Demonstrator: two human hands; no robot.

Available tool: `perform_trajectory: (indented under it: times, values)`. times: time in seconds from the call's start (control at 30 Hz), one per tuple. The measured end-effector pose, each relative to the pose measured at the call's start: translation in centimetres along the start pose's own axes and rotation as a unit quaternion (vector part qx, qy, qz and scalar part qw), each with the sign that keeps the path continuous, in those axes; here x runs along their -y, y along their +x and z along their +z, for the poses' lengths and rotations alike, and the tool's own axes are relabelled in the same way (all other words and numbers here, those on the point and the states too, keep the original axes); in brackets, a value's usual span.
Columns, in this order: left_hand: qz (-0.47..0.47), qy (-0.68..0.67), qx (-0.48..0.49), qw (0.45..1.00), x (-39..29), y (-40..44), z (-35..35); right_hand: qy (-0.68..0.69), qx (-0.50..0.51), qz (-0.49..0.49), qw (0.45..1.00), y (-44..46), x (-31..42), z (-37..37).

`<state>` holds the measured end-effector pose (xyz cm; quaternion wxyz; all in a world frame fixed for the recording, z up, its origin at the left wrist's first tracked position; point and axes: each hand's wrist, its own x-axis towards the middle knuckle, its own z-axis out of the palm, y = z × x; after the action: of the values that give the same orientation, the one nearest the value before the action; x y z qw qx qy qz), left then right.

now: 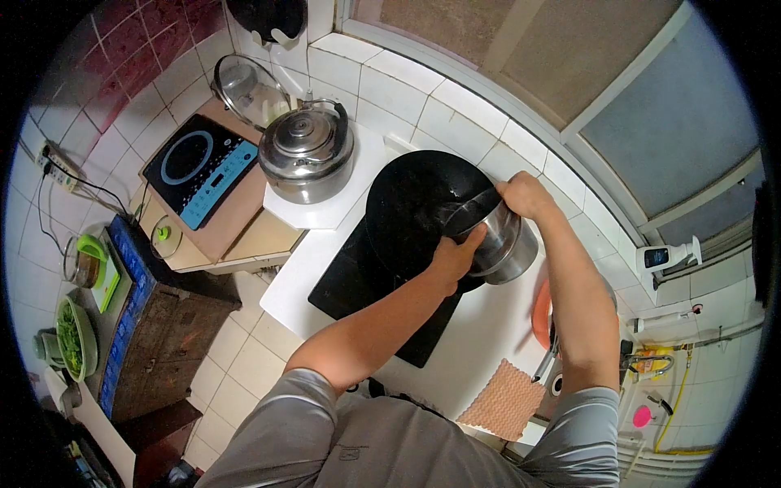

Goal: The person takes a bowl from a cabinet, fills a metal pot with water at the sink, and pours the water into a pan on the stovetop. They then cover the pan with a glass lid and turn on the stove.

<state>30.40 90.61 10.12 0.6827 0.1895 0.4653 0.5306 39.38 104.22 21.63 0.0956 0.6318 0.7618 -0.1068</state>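
Note:
My left hand (458, 259) grips the near rim of a stainless steel pot (508, 246), thumb along its edge. Across from it, my right hand (525, 195) is closed on the far rim of the same pot. The pot is tilted to the left, its mouth over a large black wok (404, 203). Whether liquid runs from the pot is hard to make out against the dark wok. Under the wok lies a black cooktop (338, 275) on a white counter.
A steel kettle (307, 154) stands at the back left, beside a blue-black induction cooker (199, 171) and a glass lid (246, 89). To the right are an orange basin (542, 313) and a tan patterned mat (504, 400). Greens fill a bowl (91, 358) at far left.

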Motion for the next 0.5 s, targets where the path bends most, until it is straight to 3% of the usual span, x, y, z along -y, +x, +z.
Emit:
perform_trajectory:
  times: [0.37, 0.5]
  values:
    - [-0.040, -0.091, 0.023, 0.995, 0.0, 0.2, 0.7, -0.043, -0.020, 0.008, 0.999, -1.6, 2.7, -1.9]
    - [-0.056, -0.120, -0.009, 0.991, -0.1, -0.2, 1.5, -0.060, -0.001, -0.016, 0.998, -1.0, 3.1, -2.2]
